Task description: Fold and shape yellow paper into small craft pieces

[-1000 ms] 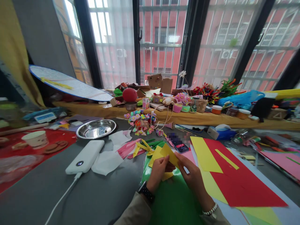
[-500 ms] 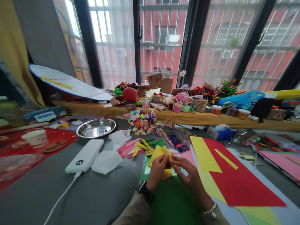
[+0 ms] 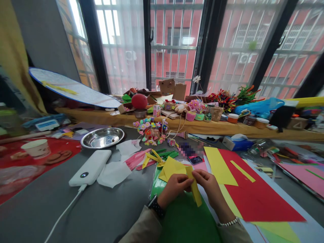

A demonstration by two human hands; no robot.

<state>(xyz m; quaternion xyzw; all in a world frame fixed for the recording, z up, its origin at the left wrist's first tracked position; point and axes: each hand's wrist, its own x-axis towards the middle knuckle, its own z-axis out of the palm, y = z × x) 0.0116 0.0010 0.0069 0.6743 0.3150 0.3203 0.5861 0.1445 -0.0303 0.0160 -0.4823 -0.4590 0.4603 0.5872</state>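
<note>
Between both hands is a folded strip of yellow paper (image 3: 195, 190), held upright and slightly tilted over a green sheet (image 3: 187, 219). My left hand (image 3: 174, 189), with a dark watch at the wrist, pinches its left edge. My right hand (image 3: 209, 185), wearing a bead bracelet, grips the upper right edge between thumb and fingers. Just behind my left hand lies a yellow sheet of paper (image 3: 172, 167) with creases. Past it are narrow folded yellow strips (image 3: 152, 158) and green strips (image 3: 169, 154), beside crinkled pink paper (image 3: 138, 159).
To the right lie a red sheet (image 3: 268, 195) and a yellow sheet (image 3: 220, 165). On the left are a white power bank (image 3: 91, 168) with a cable, white tissue (image 3: 113, 173) and a steel plate (image 3: 102, 138). A phone (image 3: 194, 160) and a flower-covered craft (image 3: 150, 130) stand farther back.
The yellow strip has turned and now extends downward between my hands. Both hands have shifted, and the creased yellow sheet behind them shows more fully.
</note>
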